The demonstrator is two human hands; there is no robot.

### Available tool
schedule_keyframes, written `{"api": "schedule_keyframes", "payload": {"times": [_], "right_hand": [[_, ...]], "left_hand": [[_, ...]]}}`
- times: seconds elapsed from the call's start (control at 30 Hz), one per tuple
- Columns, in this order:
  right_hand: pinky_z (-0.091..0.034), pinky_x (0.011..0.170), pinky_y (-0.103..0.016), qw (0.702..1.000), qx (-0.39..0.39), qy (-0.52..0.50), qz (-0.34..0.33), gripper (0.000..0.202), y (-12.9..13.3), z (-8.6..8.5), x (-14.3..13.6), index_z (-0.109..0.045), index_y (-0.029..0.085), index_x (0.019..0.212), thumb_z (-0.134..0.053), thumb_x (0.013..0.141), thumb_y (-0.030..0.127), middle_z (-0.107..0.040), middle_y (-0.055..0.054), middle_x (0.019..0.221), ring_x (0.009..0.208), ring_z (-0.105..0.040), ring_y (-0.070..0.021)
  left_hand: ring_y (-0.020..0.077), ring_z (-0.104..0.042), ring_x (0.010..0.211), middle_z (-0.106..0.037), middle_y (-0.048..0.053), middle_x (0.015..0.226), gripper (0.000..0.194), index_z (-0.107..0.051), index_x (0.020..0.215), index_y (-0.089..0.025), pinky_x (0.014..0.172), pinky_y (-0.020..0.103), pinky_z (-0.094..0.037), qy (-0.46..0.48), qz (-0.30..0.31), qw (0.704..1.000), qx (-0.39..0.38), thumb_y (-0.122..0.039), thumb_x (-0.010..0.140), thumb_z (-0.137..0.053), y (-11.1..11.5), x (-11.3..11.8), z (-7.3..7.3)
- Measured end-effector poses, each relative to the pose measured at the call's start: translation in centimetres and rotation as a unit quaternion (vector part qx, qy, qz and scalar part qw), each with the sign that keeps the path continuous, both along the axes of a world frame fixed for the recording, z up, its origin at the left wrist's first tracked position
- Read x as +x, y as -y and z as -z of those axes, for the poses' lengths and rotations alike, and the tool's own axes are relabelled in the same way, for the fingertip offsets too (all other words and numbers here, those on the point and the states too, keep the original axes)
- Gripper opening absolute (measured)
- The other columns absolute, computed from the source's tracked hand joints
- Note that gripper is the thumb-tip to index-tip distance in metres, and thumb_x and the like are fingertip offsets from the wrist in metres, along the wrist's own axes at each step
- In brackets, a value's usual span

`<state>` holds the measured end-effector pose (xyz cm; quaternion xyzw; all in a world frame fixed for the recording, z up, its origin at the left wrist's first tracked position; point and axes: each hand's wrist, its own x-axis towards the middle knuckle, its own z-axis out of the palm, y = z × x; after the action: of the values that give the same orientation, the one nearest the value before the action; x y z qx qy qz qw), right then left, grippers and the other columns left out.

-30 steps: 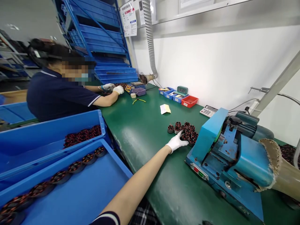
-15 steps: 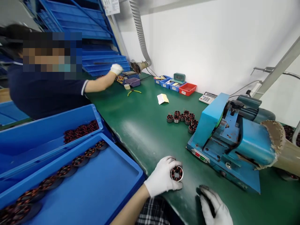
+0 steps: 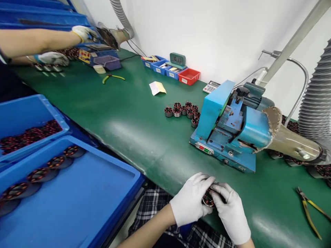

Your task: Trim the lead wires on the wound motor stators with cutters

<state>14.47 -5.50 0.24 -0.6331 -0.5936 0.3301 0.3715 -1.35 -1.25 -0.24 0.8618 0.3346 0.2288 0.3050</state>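
Between my two white-gloved hands, over the bench's front edge, is a round metal ring part with copper windings (image 3: 208, 199). My left hand (image 3: 192, 198) wraps round its left side. The fingers of my right hand (image 3: 230, 206) close on its right and upper side, and they partly cover it. Several similar wound parts (image 3: 177, 112) stand in a group on the green bench (image 3: 134, 131), left of a blue machine (image 3: 224, 134). More of them lie in a row along the edge of the blue tray (image 3: 77, 193) at the left.
A blue bin (image 3: 23, 113) stands behind the tray. A co-worker's gloved hands (image 3: 84, 33) are at the upper left. Small boxes (image 3: 189, 76), a paper (image 3: 157, 88), green-handled pliers (image 3: 113, 78) and a calculator (image 3: 211, 86) lie farther back. Yellow-handled pliers (image 3: 307, 210) lie at the right.
The view has turned to the right. My right hand has come up from the bench and closed on the ring part with my left hand. The co-worker's second hand is now visible.
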Motion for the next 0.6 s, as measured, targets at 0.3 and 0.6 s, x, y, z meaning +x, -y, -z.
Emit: {"api": "schedule_keyframes", "payload": {"times": [0.3,0.6], "right_hand": [[-0.050,0.058,-0.017,0.804,0.096,-0.470,0.350,0.018,-0.5,-2.2,2.7,-0.065,0.022,0.071,-0.078,0.062,0.029,-0.064,0.005,0.066,0.057,-0.058,-0.0066],[-0.052,0.066,-0.031,0.967,-0.162,-0.155,0.121,0.029,0.4,-0.7,0.6,-0.069,0.017,0.080,-0.073,0.059,0.037,-0.071,-0.007,0.077,0.071,-0.064,-0.0221]], "left_hand": [[0.0279,-0.054,0.092,-0.057,0.007,0.095,0.066,-0.049,0.110,-0.019,0.085,0.045,-0.044,0.010,-0.075,0.997,-0.019,-0.041,0.054,-0.076,0.1,1.4,0.1],[0.0280,-0.050,0.110,-0.055,0.010,0.119,0.073,-0.038,0.128,-0.018,0.099,0.044,-0.036,0.000,0.048,0.998,-0.041,-0.032,0.064,-0.071,-1.3,0.0,-0.2]]}}
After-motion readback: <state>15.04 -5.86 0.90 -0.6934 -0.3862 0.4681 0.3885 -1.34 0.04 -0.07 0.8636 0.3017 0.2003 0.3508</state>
